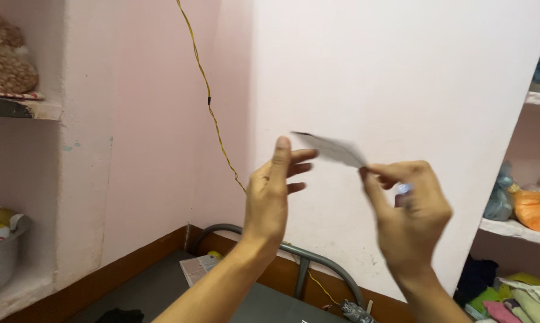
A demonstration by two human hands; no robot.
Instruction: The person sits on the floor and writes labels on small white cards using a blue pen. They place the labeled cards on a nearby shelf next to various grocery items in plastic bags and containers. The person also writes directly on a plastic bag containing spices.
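Evenly lit, soft indoor light, fairly bright on the pale wall [402, 90]. No hard shadows, no glare anywhere. Slightly dimmer down low near the dark bed surface [162, 287] and inside the left shelf niche [12, 155]. Motion blur on the right hand [410, 209], heavy at the fingers and wrist; left hand [273, 191] softer at the fingertips only. Paper slip [333, 149] smeared, edges ghosted, nothing on its surface resolvable. Small blue-white object in the right grip blurred too much to identify. Background mostly sharp: yellow wire [213, 113] crisp, shelf clutter at right [527, 206] readable. Pinkish colour cast overall. Mild wide-angle stretch toward the frame edges.
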